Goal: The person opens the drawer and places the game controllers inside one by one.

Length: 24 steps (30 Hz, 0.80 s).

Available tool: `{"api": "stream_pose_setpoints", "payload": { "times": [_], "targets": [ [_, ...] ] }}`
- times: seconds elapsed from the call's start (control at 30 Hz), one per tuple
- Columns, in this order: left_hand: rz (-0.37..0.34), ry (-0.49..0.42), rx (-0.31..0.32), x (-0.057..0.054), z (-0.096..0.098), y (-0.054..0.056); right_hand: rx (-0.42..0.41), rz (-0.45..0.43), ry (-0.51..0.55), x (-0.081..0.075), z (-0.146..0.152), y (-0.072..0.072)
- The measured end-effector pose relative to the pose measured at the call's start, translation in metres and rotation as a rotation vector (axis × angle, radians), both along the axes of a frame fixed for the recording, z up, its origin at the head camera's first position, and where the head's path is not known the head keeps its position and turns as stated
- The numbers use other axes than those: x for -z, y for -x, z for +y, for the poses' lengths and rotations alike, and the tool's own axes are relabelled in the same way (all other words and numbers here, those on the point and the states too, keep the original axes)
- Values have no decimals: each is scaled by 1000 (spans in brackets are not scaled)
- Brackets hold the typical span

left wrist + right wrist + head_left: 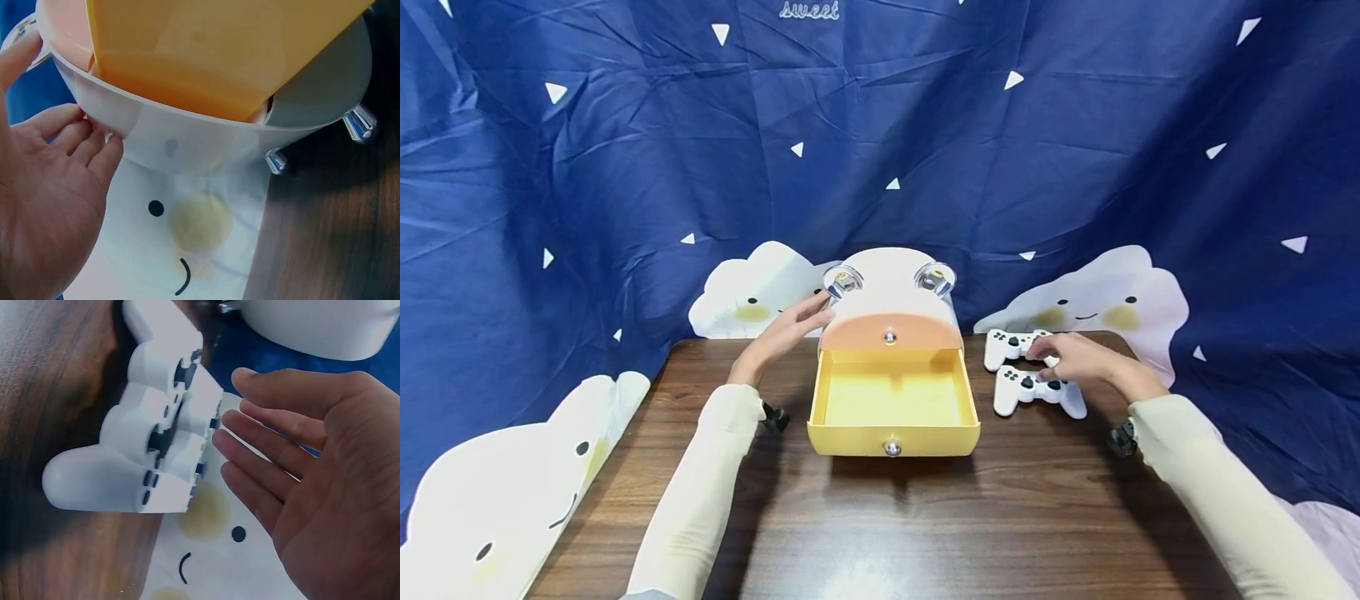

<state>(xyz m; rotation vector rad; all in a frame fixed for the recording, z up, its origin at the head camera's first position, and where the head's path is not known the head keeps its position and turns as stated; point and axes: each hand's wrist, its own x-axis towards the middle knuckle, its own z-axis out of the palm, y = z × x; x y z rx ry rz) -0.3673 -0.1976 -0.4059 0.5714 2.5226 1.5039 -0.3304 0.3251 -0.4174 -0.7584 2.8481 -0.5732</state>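
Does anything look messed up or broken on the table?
No, I can't see anything spilled or broken. Only the yellow drawer sticks out, open below the closed peach drawer. The white controllers lie beside it.

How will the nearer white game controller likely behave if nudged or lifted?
The nearer white game controller should stay stiff, since it looks moulded in hard plastic. Its smooth, rounded handles may be slightly slippery. Lying flat on the wood-grain tabletop, it would probably slide rather than roll.

Pulled-out drawer [891, 400] juts forward; narrow gap between it and controllers [1036, 389].
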Motion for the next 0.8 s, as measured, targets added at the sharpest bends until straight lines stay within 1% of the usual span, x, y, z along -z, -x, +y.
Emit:
{"api": "stream_pose_setpoints", "payload": {
  "times": [0.17,0.33,0.47,0.57,0.63,0.8],
  "targets": [
    [-1,5,-3,-1,0,2,-19,-70,-21,13,0,5],
    [-9,1,-7,-1,0,4,8,-103,-49,30,0,8],
    [-6,-6,-2,-1,1,5,6,-66,-101,40,-3,8],
    [-8,-11,0,-1,0,5,19,-21,-160,42,-6,7],
    [-9,-11,3,-2,1,5,40,-6,-197,43,-8,7],
    [-9,-7,5,-2,0,2,53,-9,-231,43,-11,6]
  ]
}}
